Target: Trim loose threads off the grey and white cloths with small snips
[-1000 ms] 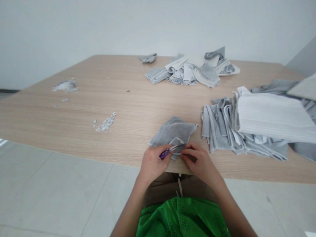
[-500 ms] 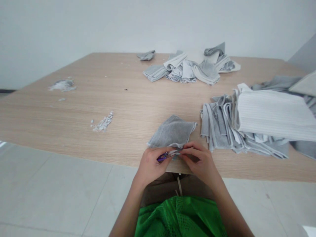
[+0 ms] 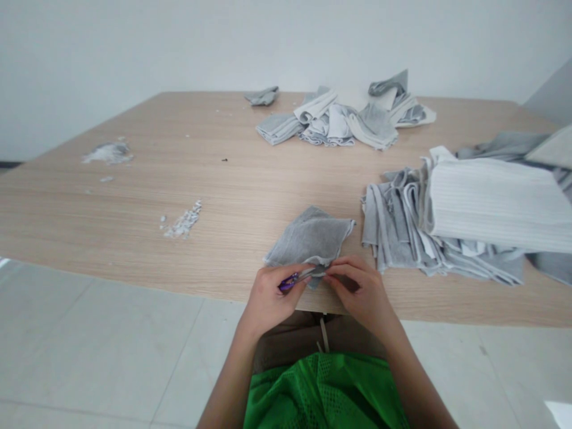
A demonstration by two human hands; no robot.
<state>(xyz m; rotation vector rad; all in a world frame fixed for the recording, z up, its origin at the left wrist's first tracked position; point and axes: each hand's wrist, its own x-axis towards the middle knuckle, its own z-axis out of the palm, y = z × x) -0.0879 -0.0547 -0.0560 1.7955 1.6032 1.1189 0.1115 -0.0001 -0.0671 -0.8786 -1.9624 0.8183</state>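
At the table's front edge lies a grey cloth (image 3: pixel 310 237), its near edge gathered up between my two hands. My left hand (image 3: pixel 269 301) is closed around a pair of small thread snips (image 3: pixel 288 282) with a purple handle; the blades point right, at the cloth's edge. The blade tips are partly hidden by fingers and fabric. With thumb and fingers, my right hand (image 3: pixel 364 292) pinches the near edge of the same cloth, just right of the blades.
Stacked grey and white cloths (image 3: pixel 496 202) cover the right side. More folded cloths (image 3: pixel 330 119) lie at the back, with a single grey cloth (image 3: pixel 262 96) beside them. Small white scraps (image 3: pixel 183 221) and another scrap pile (image 3: pixel 108 153) are on the left of the wooden table (image 3: pixel 147 179).
My left hand and the snips have shifted slightly left, away from the right hand. The right hand keeps its pinch on the cloth. The view has tilted slightly.
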